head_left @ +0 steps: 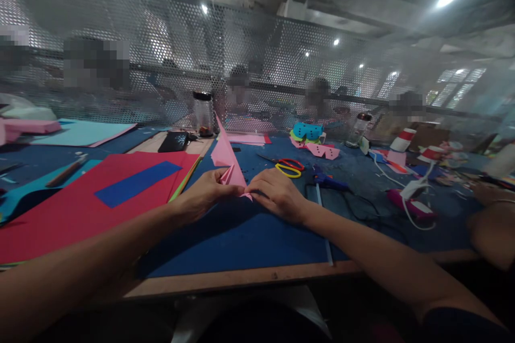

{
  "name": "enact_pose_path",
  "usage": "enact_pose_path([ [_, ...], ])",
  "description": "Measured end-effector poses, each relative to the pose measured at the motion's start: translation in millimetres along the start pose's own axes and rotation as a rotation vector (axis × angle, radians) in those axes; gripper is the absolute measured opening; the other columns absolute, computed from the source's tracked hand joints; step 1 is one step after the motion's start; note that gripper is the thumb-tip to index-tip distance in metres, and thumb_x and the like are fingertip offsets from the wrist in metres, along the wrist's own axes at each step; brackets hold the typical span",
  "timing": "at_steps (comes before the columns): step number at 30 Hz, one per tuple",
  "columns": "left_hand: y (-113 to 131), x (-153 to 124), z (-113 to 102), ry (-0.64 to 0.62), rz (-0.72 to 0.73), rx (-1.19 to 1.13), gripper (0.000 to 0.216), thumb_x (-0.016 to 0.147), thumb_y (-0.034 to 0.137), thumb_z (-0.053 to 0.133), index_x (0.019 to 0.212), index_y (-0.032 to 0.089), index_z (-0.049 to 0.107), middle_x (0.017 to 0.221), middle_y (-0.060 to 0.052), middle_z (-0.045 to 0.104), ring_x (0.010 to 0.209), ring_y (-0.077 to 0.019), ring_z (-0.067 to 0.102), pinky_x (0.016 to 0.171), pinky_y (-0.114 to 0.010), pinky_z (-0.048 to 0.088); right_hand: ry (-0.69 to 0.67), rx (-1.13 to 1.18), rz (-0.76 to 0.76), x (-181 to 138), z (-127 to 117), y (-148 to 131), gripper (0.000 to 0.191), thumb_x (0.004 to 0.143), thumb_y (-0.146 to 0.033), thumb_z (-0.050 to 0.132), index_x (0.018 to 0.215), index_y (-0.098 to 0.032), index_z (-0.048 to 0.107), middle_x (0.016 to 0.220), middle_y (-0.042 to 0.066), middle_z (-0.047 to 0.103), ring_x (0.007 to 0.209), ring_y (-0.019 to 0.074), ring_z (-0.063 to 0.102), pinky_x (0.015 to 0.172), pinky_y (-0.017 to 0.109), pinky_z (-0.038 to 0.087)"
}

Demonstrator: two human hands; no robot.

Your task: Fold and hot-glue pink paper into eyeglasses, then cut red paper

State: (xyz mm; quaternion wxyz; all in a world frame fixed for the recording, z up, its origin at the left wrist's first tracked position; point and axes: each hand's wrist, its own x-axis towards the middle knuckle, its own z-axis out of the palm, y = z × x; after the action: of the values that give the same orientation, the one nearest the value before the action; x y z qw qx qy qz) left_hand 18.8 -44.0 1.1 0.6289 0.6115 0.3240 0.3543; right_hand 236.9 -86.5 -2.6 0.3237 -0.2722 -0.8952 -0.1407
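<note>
**Q:** Where does the pink paper (227, 163) lie?

**A:** On the middle of the blue mat (241, 241), which covers the worktop (241, 278). Its folded near end lies flat on the mat. Its long far point tilts up off the mat.

**Q:** How is it held?

**A:** Left hand (205, 193): grip closed, thumb and fingers pinched on the folded flaps at the near end. Right hand (277, 198): grip likewise closed on the near tip, fingertips bearing down toward the mat. The hands almost touch, one on either side of the crease. The pinch appears to keep the layers aligned, and the pressure to stop the tip from sliding.

**Q:** Why is the far point raised?

**A:** Probably because only the near end is pinned, so the free length springs up from the fold.

**Q:** What lies around it?

**A:** Red card (60, 220), bearing a blue strip (137, 183), lies off the mat's left edge. Scissors (287, 167) with red and yellow handles lie on the mat's far part. A blue glue gun (325, 179) lies toward the mat's right. Both seem set clear of the fold yet within reach. A co-worker's forearm (491, 225) rests at the mat's right end, well apart.
</note>
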Motion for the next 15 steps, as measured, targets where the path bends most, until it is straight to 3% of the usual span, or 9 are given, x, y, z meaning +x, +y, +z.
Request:
enact_pose_path([
  [7, -3.3, -0.6, -3.9, -0.037, 0.018, -0.007, 0.028, 0.06, 0.02, 0.088, 0.079, 0.016, 0.068, 0.075, 0.0, 0.069, 0.064, -0.0115, 0.059, 0.061, -0.021, 0.045, 0.03, 0.149, 0.131, -2.7, 9.1, 1.8, 0.013, 0.102, -0.029, 0.058, 0.102, -0.018, 0.065, 0.101, 0.008, 0.073, 0.094, 0.0192, 0.064, 0.084, 0.033, 0.045],
  [15, -0.4, -2.7, 0.7, 0.009, 0.033, 0.05, 0.022, 0.063, 0.022, 0.087, 0.075, 0.018, 0.068, 0.069, 0.003, 0.066, 0.061, -0.0113, 0.055, 0.057, -0.021, 0.042, 0.05, 0.299, 0.298, -3.3, 13.4, 3.4, 0.016, 0.095, -0.034, 0.069, 0.095, -0.018, 0.068, 0.092, 0.003, 0.07, 0.087, 0.0167, 0.065, 0.082, 0.03, 0.046],
])
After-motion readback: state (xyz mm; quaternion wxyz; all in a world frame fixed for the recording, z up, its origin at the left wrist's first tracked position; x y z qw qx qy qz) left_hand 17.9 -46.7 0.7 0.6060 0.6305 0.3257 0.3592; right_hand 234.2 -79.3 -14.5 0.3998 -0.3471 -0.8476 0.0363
